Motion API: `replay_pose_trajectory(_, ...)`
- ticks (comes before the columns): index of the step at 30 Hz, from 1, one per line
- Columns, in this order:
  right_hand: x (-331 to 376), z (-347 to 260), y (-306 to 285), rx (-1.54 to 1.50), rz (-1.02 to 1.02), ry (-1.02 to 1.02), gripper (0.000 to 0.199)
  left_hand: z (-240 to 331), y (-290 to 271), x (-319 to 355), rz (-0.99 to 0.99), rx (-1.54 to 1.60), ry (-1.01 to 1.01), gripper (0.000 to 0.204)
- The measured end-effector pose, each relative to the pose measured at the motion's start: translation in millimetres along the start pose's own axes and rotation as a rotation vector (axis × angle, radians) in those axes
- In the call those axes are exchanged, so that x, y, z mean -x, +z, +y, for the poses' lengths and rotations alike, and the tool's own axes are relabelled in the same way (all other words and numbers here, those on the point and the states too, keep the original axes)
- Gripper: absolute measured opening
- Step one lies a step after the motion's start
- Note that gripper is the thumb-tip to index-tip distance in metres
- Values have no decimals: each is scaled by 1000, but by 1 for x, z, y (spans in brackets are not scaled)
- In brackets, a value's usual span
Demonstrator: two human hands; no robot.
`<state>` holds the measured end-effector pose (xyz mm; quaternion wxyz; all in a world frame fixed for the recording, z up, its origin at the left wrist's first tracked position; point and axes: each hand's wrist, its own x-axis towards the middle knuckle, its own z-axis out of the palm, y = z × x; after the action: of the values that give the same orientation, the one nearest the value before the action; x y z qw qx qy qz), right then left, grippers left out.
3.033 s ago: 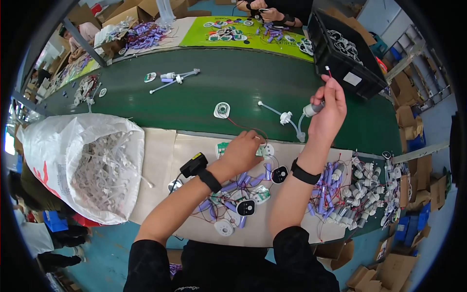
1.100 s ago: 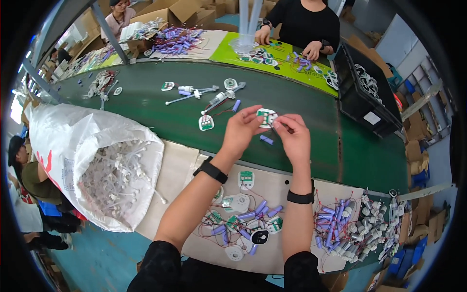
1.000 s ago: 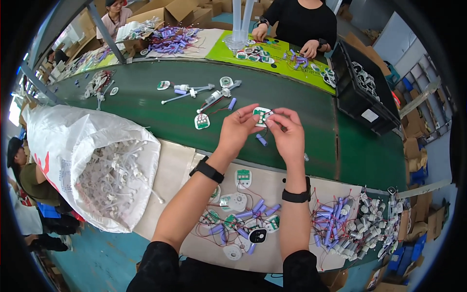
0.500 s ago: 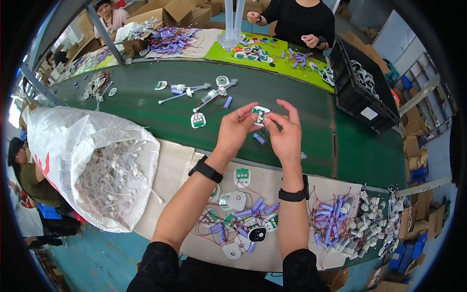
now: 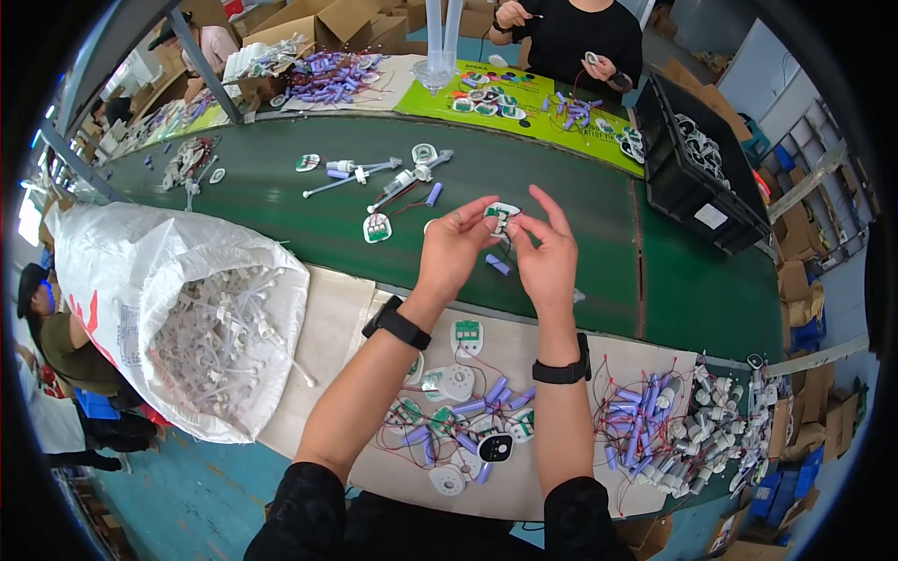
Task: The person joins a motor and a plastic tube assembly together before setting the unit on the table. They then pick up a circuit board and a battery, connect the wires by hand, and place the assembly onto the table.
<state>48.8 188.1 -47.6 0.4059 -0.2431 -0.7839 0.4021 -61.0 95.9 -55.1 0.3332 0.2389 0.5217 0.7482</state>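
Above the green conveyor belt (image 5: 309,206), both my hands meet at a small green circuit board in a white rounded housing (image 5: 502,214). My left hand (image 5: 453,245) pinches its left side between thumb and fingers. From the right, the thumb and index finger of my right hand (image 5: 548,257) press at the board's edge, other fingers raised; whether they also grip a thin wire is too small to tell. Just below shows a purple cylindrical battery (image 5: 497,265), and dark wires run toward it from the board. Below my wrists, more boards with wired batteries (image 5: 468,411) lie on the beige table covering.
An open white sack (image 5: 281,346) of clear plastic stems stands at left. Wired batteries (image 5: 641,411) and clear plastic fittings (image 5: 716,430) are heaped at right. On the belt lie assembled parts (image 5: 402,182). Across it, a co-worker (image 5: 580,42) handles parts beside a black crate (image 5: 702,215).
The parts on the belt have shifted slightly left. Across the belt, the co-worker's hands have risen, with a white piece now in one. My own hands have barely moved.
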Motion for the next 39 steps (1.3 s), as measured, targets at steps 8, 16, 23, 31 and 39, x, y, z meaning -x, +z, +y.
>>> replay_pose_trajectory(8, 3, -2, 1, 15, 24, -21, 13, -6, -5, -4, -26, 136, -109, 36)
replay_pose_trajectory(16, 1, -11, -2, 3, 12, -66, 12, -4, -5, -1, -22, 218, -106, 36)
replay_pose_trajectory(23, 1, -9, 2, 7, 30, -132, 11, -7, -5, 1, -17, 223, -84, 35)
replay_pose_trajectory(31, 3, -5, 2, 30, 38, -75, 13, -9, 7, 5, 47, 87, 20, 32)
replay_pose_trajectory(39, 3, -4, 8, -18, 49, -41, 14, -7, 12, 7, 90, -23, 81, 32)
